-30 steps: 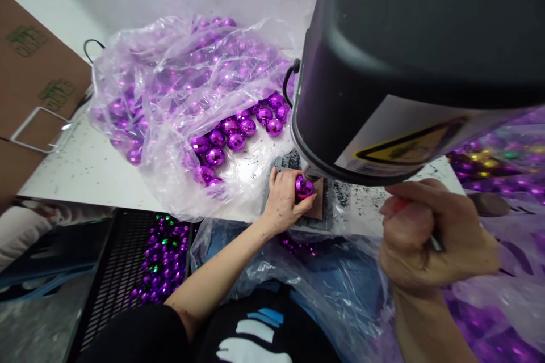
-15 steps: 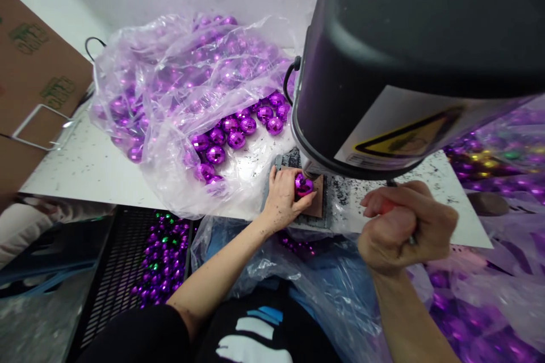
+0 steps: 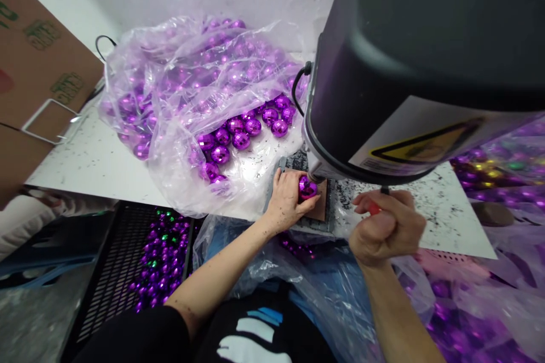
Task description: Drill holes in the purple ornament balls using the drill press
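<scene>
My left hand [image 3: 285, 199] is closed around a shiny purple faceted ball [image 3: 307, 188], holding it on a small brown board [image 3: 320, 209] on the grey metal base [image 3: 330, 216]. Directly above the ball is the lower end of a black drill press [image 3: 395, 51], a big housing with a yellow warning label. My right hand [image 3: 387, 228] is wrapped around the red-knobbed lever [image 3: 374, 208] of that press, below the housing. The drill's tip is hard to make out at the ball's top. Dark shavings lie around the base.
An open clear plastic bag [image 3: 179, 164] full of purple balls lies on the white table [image 3: 102, 173]. At left stand a cardboard box [image 3: 46, 62] and, lower, a black crate [image 3: 113, 255] with purple and green pieces. More bagged balls [image 3: 460, 317] lie at right. Another person's sleeve [image 3: 25, 224] shows at far left.
My right hand has moved a little left and turned with the lever. The left hand still holds the ball at the same spot on the board. The whole view has shifted slightly.
</scene>
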Action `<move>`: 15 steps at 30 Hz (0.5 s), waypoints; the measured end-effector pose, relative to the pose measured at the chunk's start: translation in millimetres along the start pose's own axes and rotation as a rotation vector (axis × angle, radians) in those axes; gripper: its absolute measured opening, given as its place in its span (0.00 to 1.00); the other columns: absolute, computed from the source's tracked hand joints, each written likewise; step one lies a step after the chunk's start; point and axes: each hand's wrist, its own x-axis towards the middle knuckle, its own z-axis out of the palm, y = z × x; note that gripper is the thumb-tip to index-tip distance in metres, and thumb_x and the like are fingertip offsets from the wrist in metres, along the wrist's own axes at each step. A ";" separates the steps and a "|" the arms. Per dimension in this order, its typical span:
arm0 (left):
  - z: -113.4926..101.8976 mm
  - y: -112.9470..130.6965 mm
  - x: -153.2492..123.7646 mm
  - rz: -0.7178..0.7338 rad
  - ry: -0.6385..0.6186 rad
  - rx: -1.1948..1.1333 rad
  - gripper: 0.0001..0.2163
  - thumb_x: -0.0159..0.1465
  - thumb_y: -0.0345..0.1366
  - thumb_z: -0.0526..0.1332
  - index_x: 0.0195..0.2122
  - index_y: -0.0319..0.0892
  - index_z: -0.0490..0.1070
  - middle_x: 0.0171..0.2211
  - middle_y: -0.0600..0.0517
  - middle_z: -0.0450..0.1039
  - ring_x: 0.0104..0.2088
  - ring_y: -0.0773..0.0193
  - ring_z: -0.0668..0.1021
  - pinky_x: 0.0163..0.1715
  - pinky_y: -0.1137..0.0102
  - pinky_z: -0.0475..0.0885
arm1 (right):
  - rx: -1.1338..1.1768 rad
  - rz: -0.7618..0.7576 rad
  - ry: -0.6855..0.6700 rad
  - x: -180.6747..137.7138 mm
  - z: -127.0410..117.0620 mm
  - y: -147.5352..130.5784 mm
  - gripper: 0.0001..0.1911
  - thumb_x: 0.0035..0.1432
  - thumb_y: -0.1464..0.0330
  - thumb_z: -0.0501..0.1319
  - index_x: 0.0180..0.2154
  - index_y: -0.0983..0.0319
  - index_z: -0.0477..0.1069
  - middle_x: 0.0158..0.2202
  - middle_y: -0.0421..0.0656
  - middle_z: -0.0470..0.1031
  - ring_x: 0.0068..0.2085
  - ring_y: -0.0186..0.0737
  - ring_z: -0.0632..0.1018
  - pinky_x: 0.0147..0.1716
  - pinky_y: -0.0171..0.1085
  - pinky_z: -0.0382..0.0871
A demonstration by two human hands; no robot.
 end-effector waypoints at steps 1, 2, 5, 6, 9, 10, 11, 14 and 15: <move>0.2 0.0 0.0 -0.002 -0.001 0.001 0.18 0.62 0.41 0.66 0.50 0.42 0.65 0.51 0.44 0.71 0.55 0.50 0.71 0.64 0.51 0.58 | 0.004 0.009 0.005 1.8 -2.2 -1.8 0.10 0.58 0.67 0.56 0.31 0.64 0.73 0.19 0.39 0.64 0.24 0.31 0.70 0.22 0.34 0.65; 0.4 0.0 -0.1 -0.004 -0.002 0.003 0.18 0.62 0.41 0.66 0.50 0.42 0.65 0.51 0.44 0.71 0.55 0.50 0.71 0.64 0.51 0.58 | 0.011 0.021 0.014 6.3 -4.1 -5.3 0.10 0.59 0.66 0.56 0.32 0.64 0.73 0.19 0.39 0.64 0.23 0.31 0.70 0.22 0.34 0.65; -0.2 0.0 -0.1 -0.009 -0.009 0.010 0.19 0.62 0.41 0.66 0.51 0.42 0.65 0.52 0.43 0.71 0.56 0.50 0.70 0.64 0.51 0.57 | 0.019 0.096 0.017 34.3 -6.3 -22.7 0.11 0.60 0.65 0.56 0.34 0.63 0.74 0.20 0.38 0.63 0.22 0.30 0.69 0.20 0.34 0.64; -0.7 -0.1 -0.1 -0.008 -0.014 0.010 0.19 0.62 0.41 0.66 0.51 0.42 0.65 0.53 0.43 0.71 0.57 0.50 0.70 0.64 0.51 0.57 | 0.014 0.131 0.009 46.6 -5.4 -28.9 0.12 0.61 0.63 0.57 0.36 0.64 0.74 0.20 0.38 0.63 0.20 0.30 0.69 0.18 0.34 0.62; -2.2 -1.0 -0.7 0.003 -0.034 -0.002 0.20 0.63 0.42 0.66 0.52 0.43 0.64 0.53 0.44 0.71 0.57 0.50 0.70 0.66 0.50 0.54 | -0.015 0.266 0.069 81.5 0.5 -42.3 0.20 0.61 0.55 0.57 0.29 0.66 0.71 0.19 0.38 0.61 0.18 0.29 0.66 0.15 0.33 0.56; -2.4 -1.6 -1.0 0.006 -0.040 -0.006 0.20 0.63 0.42 0.66 0.52 0.43 0.64 0.52 0.44 0.71 0.56 0.51 0.71 0.66 0.50 0.54 | -0.016 0.283 0.071 90.2 2.7 -44.8 0.21 0.61 0.55 0.57 0.28 0.66 0.69 0.18 0.37 0.60 0.17 0.28 0.65 0.14 0.33 0.55; -2.4 -2.2 -1.4 0.007 -0.045 -0.011 0.20 0.63 0.43 0.66 0.52 0.43 0.64 0.51 0.45 0.72 0.56 0.51 0.71 0.66 0.50 0.53 | -0.009 0.292 0.052 97.0 4.7 -46.3 0.22 0.61 0.54 0.57 0.26 0.66 0.67 0.18 0.37 0.60 0.17 0.28 0.65 0.14 0.32 0.54; -1.5 -4.6 -2.2 0.000 -0.053 -0.028 0.21 0.63 0.44 0.66 0.53 0.43 0.64 0.49 0.45 0.73 0.53 0.52 0.73 0.67 0.48 0.50 | 0.008 0.317 -0.009 108.2 8.0 -47.8 0.22 0.62 0.56 0.57 0.23 0.66 0.64 0.18 0.37 0.60 0.17 0.25 0.64 0.14 0.31 0.55; -1.5 -5.3 -2.5 -0.005 -0.051 -0.044 0.22 0.63 0.44 0.67 0.54 0.43 0.65 0.49 0.45 0.73 0.53 0.53 0.73 0.67 0.48 0.51 | 0.012 0.314 -0.035 110.0 8.5 -47.6 0.22 0.63 0.58 0.57 0.23 0.66 0.64 0.18 0.36 0.59 0.17 0.25 0.64 0.14 0.31 0.55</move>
